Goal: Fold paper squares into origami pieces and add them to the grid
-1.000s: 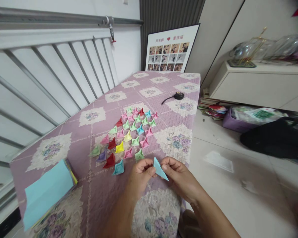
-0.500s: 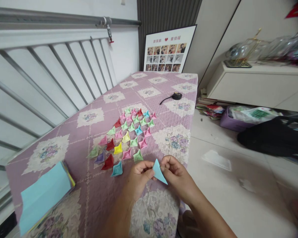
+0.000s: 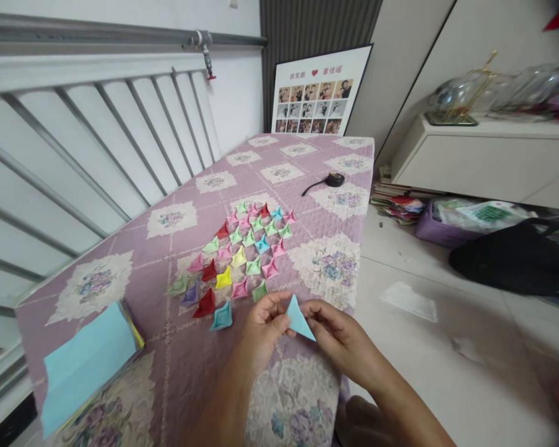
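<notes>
Between my two hands is a light blue piece of folded paper (image 3: 299, 319), shaped like a triangle with its tip pointing up. My left hand (image 3: 269, 320) pinches its left edge between thumb and fingers. On the other side, my right hand (image 3: 331, 328) has its thumb and curled fingers closed on the right edge; some fingertips are hidden behind the paper. Just beyond my hands, several small folded paper boats stand in rows, among them a blue paper boat (image 3: 222, 316), a red one (image 3: 205, 303) and a yellow one (image 3: 223, 278).
A stack of coloured paper (image 3: 90, 363), blue on top, lies at the left on the floral tablecloth (image 3: 177, 388). A black tape measure (image 3: 334, 179) rests farther back. Behind the table leans a photo board (image 3: 319, 93). A radiator (image 3: 97, 149) runs along the left side.
My right hand has shifted slightly, its fingers now lying lower along the paper's right edge. Both hands still hold the blue paper. The whole view has moved a little.
</notes>
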Motion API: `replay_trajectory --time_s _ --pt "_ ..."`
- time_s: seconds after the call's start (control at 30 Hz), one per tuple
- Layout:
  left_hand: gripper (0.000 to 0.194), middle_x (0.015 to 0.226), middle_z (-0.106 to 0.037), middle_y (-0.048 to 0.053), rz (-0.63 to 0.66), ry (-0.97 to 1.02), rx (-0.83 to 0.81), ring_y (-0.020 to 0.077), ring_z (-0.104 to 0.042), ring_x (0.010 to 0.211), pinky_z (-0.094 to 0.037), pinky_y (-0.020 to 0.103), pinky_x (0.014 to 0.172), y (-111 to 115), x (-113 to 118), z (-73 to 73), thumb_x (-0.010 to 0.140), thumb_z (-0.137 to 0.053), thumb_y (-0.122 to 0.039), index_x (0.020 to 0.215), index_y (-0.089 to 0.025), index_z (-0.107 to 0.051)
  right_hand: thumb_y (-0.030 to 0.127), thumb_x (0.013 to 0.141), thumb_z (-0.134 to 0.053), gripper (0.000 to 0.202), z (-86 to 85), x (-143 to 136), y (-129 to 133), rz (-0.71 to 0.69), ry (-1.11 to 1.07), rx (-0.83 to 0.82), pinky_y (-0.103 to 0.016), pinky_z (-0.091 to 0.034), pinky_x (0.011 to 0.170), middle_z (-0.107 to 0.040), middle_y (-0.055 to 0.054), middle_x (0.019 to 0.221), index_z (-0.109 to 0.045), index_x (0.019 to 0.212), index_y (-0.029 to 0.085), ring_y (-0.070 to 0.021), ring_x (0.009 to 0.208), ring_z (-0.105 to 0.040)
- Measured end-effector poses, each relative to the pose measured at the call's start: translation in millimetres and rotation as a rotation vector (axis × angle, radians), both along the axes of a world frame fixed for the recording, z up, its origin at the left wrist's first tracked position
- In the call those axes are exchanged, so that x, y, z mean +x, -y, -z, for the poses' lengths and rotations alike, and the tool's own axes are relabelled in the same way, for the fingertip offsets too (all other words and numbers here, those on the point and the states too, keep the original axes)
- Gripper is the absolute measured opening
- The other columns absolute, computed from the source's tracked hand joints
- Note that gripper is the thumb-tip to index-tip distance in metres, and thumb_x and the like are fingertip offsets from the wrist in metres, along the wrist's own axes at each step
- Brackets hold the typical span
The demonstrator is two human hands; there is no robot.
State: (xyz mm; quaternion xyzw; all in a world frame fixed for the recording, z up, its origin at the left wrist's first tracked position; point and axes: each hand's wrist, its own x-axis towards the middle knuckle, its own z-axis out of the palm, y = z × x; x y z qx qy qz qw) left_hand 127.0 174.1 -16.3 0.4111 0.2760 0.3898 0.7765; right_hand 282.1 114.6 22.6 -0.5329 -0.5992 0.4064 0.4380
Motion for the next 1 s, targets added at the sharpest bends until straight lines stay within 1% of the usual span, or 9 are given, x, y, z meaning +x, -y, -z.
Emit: replay_trajectory --time_s 0.1,0.17,0.33,0.4,0.47,0.57,0.7,0.8,1.0 --pt "0.048 0.072 -0.056 -0.001 0.021 -0.002 -0.034 0.0102 -0.053 0.062 -0.044 0.023 0.060 1 1 -2.4 0.068 -0.077 -0.038 0.108 -0.018 -0.060 0.030 0.089 -0.052 0.013 -4.5 2 3 -0.025 0.054 0.046 -0.027 -0.046 0.075 -0.064 -0.003 0.088 -0.060 0.094 0.022 -0.0163 0.082 -0.059" --pt "0.048 0.073 -0.055 -0.001 0.066 -0.033 -0.013 0.0105 -0.054 0.063 -0.044 0.024 0.061 1 1 -1.0 0.070 -0.074 -0.041 0.110 -0.019 -0.060 0.031 0.087 -0.055 0.010 -5.3 3 4 -0.036 0.098 0.075 -0.027 -0.046 0.074 -0.064 -0.003 0.085 -0.060 0.089 0.022 -0.0166 0.080 -0.058" --pt "0.040 0.077 -0.057 -0.001 0.173 -0.177 0.192 0.0101 -0.054 0.062 -0.044 0.024 0.061 3 -4 4.0 0.084 -0.061 -0.039 0.120 -0.023 -0.059 0.035 0.088 -0.055 0.016 -0.9 8 8 -0.028 0.138 0.095 -0.026 -0.044 0.067 -0.061 -0.002 0.076 -0.058 0.079 0.022 -0.0150 0.071 -0.055" --pt "0.038 0.085 -0.061 0.001 0.195 -0.270 0.292 0.0123 -0.057 0.070 -0.046 0.026 0.067 4 -6 2.5 0.087 -0.057 -0.036 0.123 -0.026 -0.058 0.037 0.088 -0.056 0.020 1.3 11 8 -0.017 0.104 0.062 -0.025 -0.043 0.063 -0.058 0.000 0.071 -0.056 0.075 0.021 -0.0136 0.066 -0.052" --pt "0.036 0.100 -0.064 0.004 0.185 -0.328 0.385 0.0161 -0.060 0.085 -0.048 0.029 0.078 5 -6 0.0 0.087 -0.056 -0.032 0.123 -0.028 -0.059 0.039 0.086 -0.058 0.023 3.3 14 9 -0.009 0.059 0.010 -0.023 -0.040 0.058 -0.053 0.002 0.067 -0.054 0.073 0.021 -0.0120 0.062 -0.047" --pt "0.035 0.115 -0.062 0.005 0.174 -0.302 0.462 0.0201 -0.057 0.103 -0.045 0.033 0.090 6 -5 -1.5 0.086 -0.057 -0.028 0.120 -0.028 -0.062 0.042 0.083 -0.061 0.028 5.5 17 11 -0.025 -0.014 -0.063 -0.022 -0.036 0.055 -0.046 0.004 0.064 -0.052 0.070 0.020 -0.0105 0.060 -0.041" --pt "0.031 0.105 -0.066 0.005 0.211 -0.242 0.374 0.0193 -0.060 0.095 -0.048 0.030 0.082 7 -1 2.6 0.083 -0.061 -0.027 0.114 -0.026 -0.065 0.045 0.083 -0.062 0.030 6.9 16 12 -0.054 -0.099 -0.115 -0.022 -0.035 0.056 -0.047 0.003 0.064 -0.054 0.070 0.019 -0.0104 0.061 -0.041" --pt "0.028 0.090 -0.066 0.004 0.180 -0.232 0.290 0.0161 -0.060 0.081 -0.047 0.027 0.073 8 -1 4.7 0.080 -0.066 -0.029 0.107 -0.023 -0.067 0.049 0.084 -0.060 0.031 6.1 14 13 -0.067 -0.180 -0.166 -0.023 -0.037 0.055 -0.050 0.003 0.062 -0.058 0.074 0.019 -0.0103 0.059 -0.044" --pt "0.027 0.083 -0.063 0.002 0.197 -0.170 0.181 0.0116 -0.056 0.071 -0.043 0.022 0.064 8 -1 4.4 0.075 -0.072 -0.034 0.095 -0.018 -0.065 0.055 0.079 -0.065 0.037 1.0 11 12 -0.095 -0.290 -0.261 -0.023 -0.041 0.055 -0.056 0.003 0.058 -0.059 0.073 0.019 -0.0099 0.053 -0.049"
